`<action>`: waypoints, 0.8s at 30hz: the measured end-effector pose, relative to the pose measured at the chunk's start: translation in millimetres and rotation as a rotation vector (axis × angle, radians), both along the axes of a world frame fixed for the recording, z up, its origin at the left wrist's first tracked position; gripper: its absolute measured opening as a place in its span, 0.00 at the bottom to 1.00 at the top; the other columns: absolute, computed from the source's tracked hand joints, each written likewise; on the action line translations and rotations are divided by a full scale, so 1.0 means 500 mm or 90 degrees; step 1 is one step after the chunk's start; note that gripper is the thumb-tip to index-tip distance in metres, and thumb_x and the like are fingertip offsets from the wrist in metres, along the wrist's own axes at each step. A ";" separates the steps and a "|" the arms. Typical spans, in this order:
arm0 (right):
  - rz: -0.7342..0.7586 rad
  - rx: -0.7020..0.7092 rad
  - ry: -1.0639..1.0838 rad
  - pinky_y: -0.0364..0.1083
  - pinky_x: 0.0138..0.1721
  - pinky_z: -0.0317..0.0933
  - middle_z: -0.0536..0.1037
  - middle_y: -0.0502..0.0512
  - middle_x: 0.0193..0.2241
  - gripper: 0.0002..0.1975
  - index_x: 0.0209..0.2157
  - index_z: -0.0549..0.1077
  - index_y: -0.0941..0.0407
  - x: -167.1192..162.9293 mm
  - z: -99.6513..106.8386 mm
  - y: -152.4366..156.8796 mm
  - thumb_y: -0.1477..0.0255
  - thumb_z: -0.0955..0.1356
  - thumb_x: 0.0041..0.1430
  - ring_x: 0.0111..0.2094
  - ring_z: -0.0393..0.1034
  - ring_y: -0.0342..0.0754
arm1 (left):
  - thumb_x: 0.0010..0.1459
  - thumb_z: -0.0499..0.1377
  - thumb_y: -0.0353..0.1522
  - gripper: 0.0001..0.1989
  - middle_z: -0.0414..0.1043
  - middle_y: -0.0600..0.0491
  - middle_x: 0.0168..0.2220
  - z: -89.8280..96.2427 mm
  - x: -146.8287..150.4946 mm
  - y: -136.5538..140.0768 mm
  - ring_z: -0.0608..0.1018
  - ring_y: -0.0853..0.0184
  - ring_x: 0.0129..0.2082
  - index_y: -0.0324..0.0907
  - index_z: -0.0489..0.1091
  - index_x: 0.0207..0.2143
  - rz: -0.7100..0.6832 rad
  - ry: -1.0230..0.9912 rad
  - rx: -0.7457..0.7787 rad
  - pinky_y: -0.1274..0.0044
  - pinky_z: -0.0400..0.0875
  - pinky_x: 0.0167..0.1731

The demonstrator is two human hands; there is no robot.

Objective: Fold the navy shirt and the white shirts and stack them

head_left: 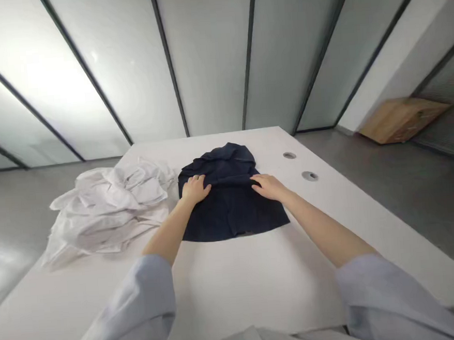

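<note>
A dark navy garment (233,213) lies on the white table in front of me; its exact kind is not clear. The near part is spread fairly flat with a curved lower edge, while the far part is bunched and creased. A raised fold runs across its middle between my hands. My left hand (195,189) grips the left end of this fold, thumb toward the middle. At the right end, my right hand (269,186) has the cloth between thumb and fingers. Some of the fingertips are hard to make out against the dark cloth.
A loose heap of white cloth (111,206) lies left of the navy garment, hanging toward the table's left edge. Two round grommets (310,176) sit in the white table (258,287) at right. Frosted panels stand behind; a wooden cabinet (398,119) is on the floor at far right.
</note>
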State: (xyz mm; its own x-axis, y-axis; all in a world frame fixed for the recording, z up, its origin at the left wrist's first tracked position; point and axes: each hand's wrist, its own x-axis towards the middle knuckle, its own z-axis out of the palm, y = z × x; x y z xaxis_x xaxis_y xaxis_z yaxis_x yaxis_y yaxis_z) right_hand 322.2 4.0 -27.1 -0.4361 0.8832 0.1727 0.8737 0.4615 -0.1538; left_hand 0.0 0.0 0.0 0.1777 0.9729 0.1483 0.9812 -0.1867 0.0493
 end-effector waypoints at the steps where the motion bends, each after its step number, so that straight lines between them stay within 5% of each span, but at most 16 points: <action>1: -0.031 -0.017 -0.006 0.54 0.63 0.51 0.65 0.62 0.62 0.27 0.61 0.64 0.58 -0.006 -0.011 0.002 0.60 0.59 0.65 0.62 0.58 0.55 | 0.63 0.45 0.49 0.33 0.59 0.42 0.63 -0.013 -0.004 0.000 0.63 0.53 0.62 0.41 0.57 0.64 0.022 0.005 -0.027 0.63 0.58 0.59; 6: -0.140 -0.078 -0.034 0.55 0.64 0.47 0.55 0.65 0.66 0.34 0.65 0.56 0.62 -0.016 -0.045 -0.001 0.54 0.56 0.65 0.67 0.48 0.57 | 0.61 0.41 0.55 0.40 0.47 0.42 0.69 -0.059 -0.031 -0.003 0.51 0.50 0.68 0.40 0.53 0.66 0.090 0.006 -0.104 0.57 0.47 0.63; 15: -0.244 -0.104 -0.078 0.57 0.65 0.40 0.51 0.72 0.67 0.41 0.66 0.52 0.68 -0.022 -0.045 -0.081 0.50 0.50 0.65 0.68 0.43 0.60 | 0.59 0.32 0.59 0.44 0.40 0.45 0.70 -0.061 -0.052 0.000 0.46 0.49 0.69 0.43 0.48 0.68 0.127 -0.018 -0.163 0.55 0.43 0.64; 20: -0.248 -0.097 -0.136 0.59 0.62 0.45 0.55 0.77 0.64 0.42 0.63 0.57 0.69 -0.038 -0.026 -0.120 0.48 0.54 0.64 0.65 0.49 0.64 | 0.56 0.36 0.62 0.48 0.36 0.44 0.71 -0.067 -0.058 -0.019 0.44 0.47 0.69 0.42 0.44 0.69 0.096 0.026 -0.173 0.54 0.42 0.64; 24: -0.238 -0.133 -0.158 0.59 0.53 0.57 0.72 0.72 0.53 0.32 0.55 0.69 0.61 -0.022 0.020 -0.108 0.51 0.59 0.62 0.54 0.66 0.64 | 0.51 0.42 0.65 0.52 0.37 0.42 0.70 -0.058 -0.075 -0.027 0.44 0.45 0.69 0.42 0.44 0.69 0.050 0.049 -0.198 0.54 0.44 0.63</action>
